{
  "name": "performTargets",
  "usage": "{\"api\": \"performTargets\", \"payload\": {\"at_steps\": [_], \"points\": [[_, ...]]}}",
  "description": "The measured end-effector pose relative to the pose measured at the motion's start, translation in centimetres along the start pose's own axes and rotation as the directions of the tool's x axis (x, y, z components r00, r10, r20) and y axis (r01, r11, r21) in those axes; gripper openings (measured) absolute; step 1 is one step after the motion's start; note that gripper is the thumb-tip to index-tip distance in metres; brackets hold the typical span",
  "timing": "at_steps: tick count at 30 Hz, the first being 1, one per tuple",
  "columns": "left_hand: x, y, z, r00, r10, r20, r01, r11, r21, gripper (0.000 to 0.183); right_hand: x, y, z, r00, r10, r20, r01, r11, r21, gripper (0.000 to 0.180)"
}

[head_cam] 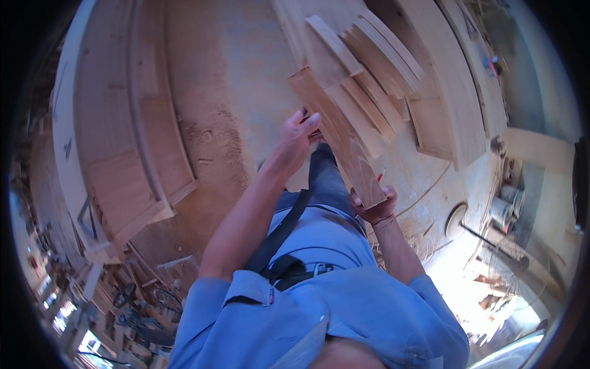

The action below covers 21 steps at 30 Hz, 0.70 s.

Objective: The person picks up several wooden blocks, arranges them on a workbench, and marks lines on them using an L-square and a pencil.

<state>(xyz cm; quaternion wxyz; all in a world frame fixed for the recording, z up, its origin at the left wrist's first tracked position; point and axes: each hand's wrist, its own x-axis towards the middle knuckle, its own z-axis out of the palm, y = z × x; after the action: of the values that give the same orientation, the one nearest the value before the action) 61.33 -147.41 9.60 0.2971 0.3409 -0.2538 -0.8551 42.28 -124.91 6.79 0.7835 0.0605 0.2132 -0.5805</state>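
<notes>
A long flat wooden board (339,133) slants away from my body, its near end by my waist. My right hand (380,205) grips that near end from below. A red pencil (380,174) sticks up past the board's edge beside my right fingers. Farther up, my left hand (299,131) holds the left edge, thumb at the side and the fingertips partly hidden beneath. Beyond the board lie several cut wooden strips (364,92), some of them curved, on a wide wooden panel (318,50).
Long wooden panel assemblies stand on the left (110,115) and right (442,92). Sawdust (207,133) covers part of the floor. A cable (426,191), a stand fan (500,272) and buckets (502,212) are at right. Scrap wood (106,295) is heaped at lower left.
</notes>
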Motion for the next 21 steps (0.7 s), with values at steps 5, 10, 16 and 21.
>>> {"api": "performTargets", "payload": {"at_steps": [5, 10, 16, 21], "points": [[-7.2, 4.6, -3.8, 0.979, 0.156, -0.132, -0.159, 0.987, -0.009, 0.042, 2.0, 5.6, 3.3, 0.973, 0.058, -0.223, -0.083, 0.991, -0.104, 0.074], [-13.0, 5.8, -6.1, 0.897, 0.408, -0.171, -0.385, 0.91, 0.151, 0.036, 6.9, 9.5, 4.0, 0.774, -0.055, -0.631, -0.094, 0.975, -0.2, 0.06], [-16.8, 5.7, -5.7, 0.809, 0.56, -0.18, -0.537, 0.828, 0.161, 0.037, 13.4, 10.0, 3.8, 0.898, -0.009, -0.439, -0.121, 0.956, -0.268, 0.051], [-17.9, 6.9, -7.0, 0.769, 0.562, -0.304, -0.557, 0.823, 0.111, 0.043, 15.1, 7.4, 4.9, 0.993, -0.03, -0.117, -0.014, 0.935, -0.355, 0.03]]}}
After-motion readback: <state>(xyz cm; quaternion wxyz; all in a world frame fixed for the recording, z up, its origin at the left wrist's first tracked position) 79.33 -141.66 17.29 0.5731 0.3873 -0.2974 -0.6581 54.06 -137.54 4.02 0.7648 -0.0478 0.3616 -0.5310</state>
